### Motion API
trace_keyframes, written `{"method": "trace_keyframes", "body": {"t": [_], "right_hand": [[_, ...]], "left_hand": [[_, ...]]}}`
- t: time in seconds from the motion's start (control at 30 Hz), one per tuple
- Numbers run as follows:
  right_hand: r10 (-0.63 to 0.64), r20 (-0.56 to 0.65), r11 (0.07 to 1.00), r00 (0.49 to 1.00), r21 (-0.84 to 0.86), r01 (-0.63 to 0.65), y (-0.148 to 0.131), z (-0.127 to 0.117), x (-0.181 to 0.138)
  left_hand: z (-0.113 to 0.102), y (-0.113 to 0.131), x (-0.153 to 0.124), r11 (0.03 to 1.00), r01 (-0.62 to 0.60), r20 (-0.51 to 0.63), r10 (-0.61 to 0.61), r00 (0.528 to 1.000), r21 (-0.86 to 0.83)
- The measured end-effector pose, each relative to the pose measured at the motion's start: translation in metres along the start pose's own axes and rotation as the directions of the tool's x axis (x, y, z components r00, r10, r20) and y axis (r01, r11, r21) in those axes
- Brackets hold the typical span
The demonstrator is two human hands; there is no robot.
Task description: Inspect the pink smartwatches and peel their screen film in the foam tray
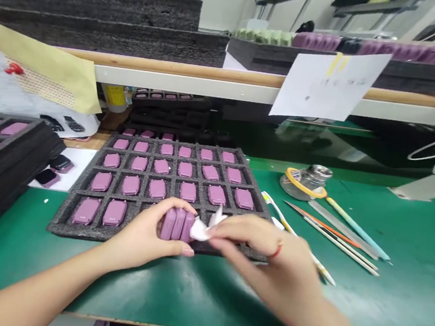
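Observation:
Several purple watch cases [177, 224] stand side by side in a row, gripped between the thumb and fingers of my left hand [146, 233]. My right hand [270, 251] pinches a crumpled white tissue [200, 229], which meets the right end of that row. Both hands are over the front edge of a black foam tray [74, 228]. Its compartments hold more purple watch cases [188, 191], one in each visible pocket. The front pockets behind my hands are partly hidden.
On the right lie a glass bottle [304, 182] with a yellow ring, a toothbrush [323, 270], a steel ruler [340, 229] and several thin sticks. Another foam tray [6, 177] stands at left, beside two dark-faced watches [47, 177]. A shelf [194, 84] crosses above the green table [203, 301].

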State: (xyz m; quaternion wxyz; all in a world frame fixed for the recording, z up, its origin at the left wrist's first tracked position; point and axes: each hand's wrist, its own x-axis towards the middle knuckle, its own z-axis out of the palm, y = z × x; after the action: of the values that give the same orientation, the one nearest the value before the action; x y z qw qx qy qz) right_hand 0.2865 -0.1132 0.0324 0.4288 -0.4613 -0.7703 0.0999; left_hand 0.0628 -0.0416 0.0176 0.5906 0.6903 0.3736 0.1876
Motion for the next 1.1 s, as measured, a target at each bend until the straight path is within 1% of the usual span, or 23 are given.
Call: {"method": "trace_keyframes", "body": {"t": [0.03, 0.07, 0.17, 0.3, 0.4, 0.5, 0.57, 0.6, 0.63, 0.7, 0.73, 0.77, 0.8, 0.83, 0.87, 0.9, 0.93, 0.97, 1.0, 1.03, 1.1], "right_hand": [[-0.075, 0.042, 0.997, 0.996, 0.033, 0.074, -0.007, 0.013, 0.004], [-0.124, 0.041, 0.992, 0.991, 0.040, 0.122, -0.010, 0.024, 0.007], [-0.172, -0.021, 0.985, 0.985, -0.003, 0.172, -0.001, 0.045, 0.014], [-0.174, -0.092, 0.985, 0.980, -0.034, 0.171, 0.016, 0.050, 0.024], [-0.084, -0.092, 0.996, 0.992, -0.033, 0.081, 0.019, 0.045, 0.033], [0.042, -0.077, 0.996, 0.996, -0.076, -0.048, 0.021, 0.026, 0.036], [0.086, -0.097, 0.971, 0.992, -0.214, -0.105, 0.028, 0.002, 0.031], [0.080, -0.114, 0.941, 0.990, -0.318, -0.113, 0.035, -0.012, 0.027], [0.071, -0.141, 0.890, 0.987, -0.438, -0.127, 0.043, -0.027, 0.021], [0.084, -0.187, 0.812, 0.979, -0.556, -0.176, 0.064, -0.056, 0.006], [0.106, -0.148, 0.740, 0.983, -0.649, -0.178, 0.073, -0.068, -0.001], [0.110, -0.083, 0.679, 0.990, -0.722, -0.136, 0.081, -0.076, -0.006], [0.116, -0.013, 0.646, 0.993, -0.759, -0.085, 0.085, -0.080, -0.010], [0.117, 0.057, 0.654, 0.992, -0.755, -0.034, 0.084, -0.078, -0.012], [0.127, 0.104, 0.697, 0.987, -0.717, -0.014, 0.079, -0.072, -0.012], [0.122, 0.138, 0.770, 0.983, -0.638, -0.006, 0.070, -0.062, -0.009], [0.120, 0.174, 0.850, 0.977, -0.527, -0.011, 0.058, -0.049, -0.004], [0.090, 0.230, 0.918, 0.969, -0.396, 0.008, 0.045, -0.033, 0.002], [0.047, 0.267, 0.958, 0.963, -0.284, 0.032, 0.032, -0.016, 0.009], [-0.011, 0.309, 0.979, 0.951, -0.190, 0.073, 0.020, 0.001, 0.016], [-0.114, 0.334, 0.992, 0.936, -0.018, 0.128, 0.007, 0.031, 0.031]], "left_hand": [[0.000, 0.000, 0.000, 0.999, -0.029, -0.009, 0.030, 1.000, 0.025], [-0.001, -0.001, 0.000, 0.998, -0.050, -0.006, 0.051, 0.999, 0.033], [-0.001, -0.003, 0.002, 0.998, -0.056, 0.030, 0.056, 0.998, -0.003], [-0.002, -0.006, 0.003, 0.999, -0.036, 0.005, 0.037, 0.999, -0.038], [-0.001, -0.006, 0.002, 0.999, -0.015, -0.013, 0.015, 1.000, -0.051], [0.000, -0.006, 0.001, 0.992, -0.002, 0.009, 0.003, 1.000, -0.127], [0.000, -0.007, 0.000, 0.982, 0.005, 0.024, 0.000, 1.000, -0.191], [0.000, -0.007, 0.000, 0.978, 0.008, 0.020, -0.004, 1.000, -0.207], [0.000, -0.007, -0.001, 0.977, 0.010, 0.010, -0.008, 1.000, -0.214], [0.000, -0.007, -0.002, 0.975, 0.004, -0.012, -0.007, 1.000, -0.224], [0.001, -0.006, -0.002, 0.973, -0.002, -0.019, -0.002, 1.000, -0.232], [0.001, -0.005, -0.003, 0.969, -0.010, -0.022, 0.004, 1.000, -0.247], [0.002, -0.004, -0.004, 0.963, -0.018, -0.023, 0.012, 1.000, -0.268], [0.002, -0.003, -0.005, 0.955, -0.024, -0.024, 0.018, 1.000, -0.296], [0.003, -0.002, -0.005, 0.945, -0.027, -0.026, 0.019, 0.999, -0.327], [0.003, -0.001, -0.006, 0.933, -0.025, -0.028, 0.016, 0.999, -0.360], [0.003, -0.001, -0.006, 0.921, -0.022, -0.031, 0.010, 0.999, -0.390], [0.003, -0.001, -0.005, 0.913, -0.017, -0.036, 0.003, 0.999, -0.408], [0.003, -0.002, -0.005, 0.912, -0.014, -0.043, -0.004, 0.999, -0.409], [0.002, -0.002, -0.004, 0.917, -0.012, -0.046, -0.008, 0.999, -0.400], [0.000, -0.004, -0.003, 0.933, -0.011, -0.056, -0.010, 0.998, -0.359]]}}
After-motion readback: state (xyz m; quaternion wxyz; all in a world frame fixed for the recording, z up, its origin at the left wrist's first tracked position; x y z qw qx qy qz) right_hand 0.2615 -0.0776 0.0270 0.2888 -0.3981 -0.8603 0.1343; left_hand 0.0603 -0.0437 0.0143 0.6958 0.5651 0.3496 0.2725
